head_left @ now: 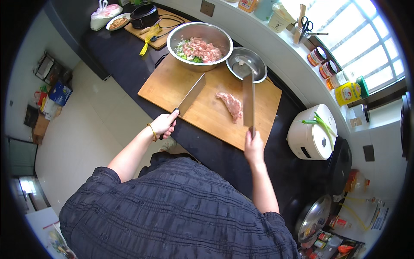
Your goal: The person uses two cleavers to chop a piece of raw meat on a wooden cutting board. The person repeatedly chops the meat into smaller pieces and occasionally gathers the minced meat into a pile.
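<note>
My left hand [166, 124] is closed round the handle of a cleaver [192, 96], its broad blade slanting up over the left part of a wooden cutting board [168, 84]. A second cleaver [249, 101] is in my right hand [254, 149], its blade pointing away from me. Between the two blades lies a strip of raw pink meat [230, 106] on the board, closer to the right cleaver. A large steel bowl [222, 36] at the board's far edge holds minced meat and chopped greens. Beside it sits a smaller steel bowl [254, 62], with the right blade's tip overlapping its near rim.
A white rice cooker [306, 134] with green onions [321, 125] on its lid stands at the right. Far left are another board [160, 42] with a black pot [144, 16], a plate of food [118, 21] and a bag [105, 16]. Jars [317, 56] line the windowsill.
</note>
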Tool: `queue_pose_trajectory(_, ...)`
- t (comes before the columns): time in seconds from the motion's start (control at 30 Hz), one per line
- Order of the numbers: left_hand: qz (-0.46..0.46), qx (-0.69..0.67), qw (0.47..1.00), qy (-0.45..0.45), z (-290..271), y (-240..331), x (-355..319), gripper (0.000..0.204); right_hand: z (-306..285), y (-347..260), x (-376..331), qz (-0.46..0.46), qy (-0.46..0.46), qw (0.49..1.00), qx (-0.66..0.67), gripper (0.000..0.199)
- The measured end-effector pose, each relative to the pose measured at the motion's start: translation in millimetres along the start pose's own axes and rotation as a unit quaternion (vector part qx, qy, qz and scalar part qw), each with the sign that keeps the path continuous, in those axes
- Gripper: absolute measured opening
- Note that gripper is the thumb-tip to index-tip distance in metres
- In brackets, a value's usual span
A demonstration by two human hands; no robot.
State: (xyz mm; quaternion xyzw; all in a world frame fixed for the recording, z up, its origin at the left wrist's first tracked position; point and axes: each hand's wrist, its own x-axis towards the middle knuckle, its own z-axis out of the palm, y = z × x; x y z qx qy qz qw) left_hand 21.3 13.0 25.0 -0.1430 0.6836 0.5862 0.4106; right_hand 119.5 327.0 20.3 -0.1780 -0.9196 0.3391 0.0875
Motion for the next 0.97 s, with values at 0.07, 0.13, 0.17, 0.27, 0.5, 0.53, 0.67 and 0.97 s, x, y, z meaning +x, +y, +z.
queue_pose_trajectory(0.07,0.005,0.017,1.000,-0.018,-2,9,4,0.049,23,16,-7,0.091,-0.089,0.984,-0.128,0.035)
queue_pose_trajectory(0.13,0.000,0.026,0.999,-0.042,-8,13,13,0.049,16,11,5,0.149,-0.119,0.981,-0.040,0.037)
queue_pose_trajectory(0.17,-0.004,0.033,0.998,-0.055,-13,16,15,0.049,3,-12,6,0.160,-0.121,0.979,-0.026,0.036)
queue_pose_trajectory(0.27,-0.002,0.066,0.995,-0.076,-22,27,23,0.049,-3,-55,-11,0.084,-0.017,0.996,-0.015,0.033)
queue_pose_trajectory(0.5,0.001,0.102,0.985,-0.137,-47,41,46,0.050,40,-27,-12,0.142,-0.025,0.988,-0.062,0.033)
queue_pose_trajectory(0.53,0.003,0.109,0.984,-0.141,-51,44,49,0.050,28,-61,-10,0.151,-0.012,0.987,-0.059,0.033)
queue_pose_trajectory(0.67,-0.007,0.109,0.980,-0.164,-60,48,61,0.049,72,-73,-23,0.210,0.043,0.971,-0.106,0.031)
queue_pose_trajectory(0.97,-0.009,0.114,0.976,-0.186,-81,53,80,0.048,111,-100,-16,0.275,-0.011,0.952,-0.131,0.039)
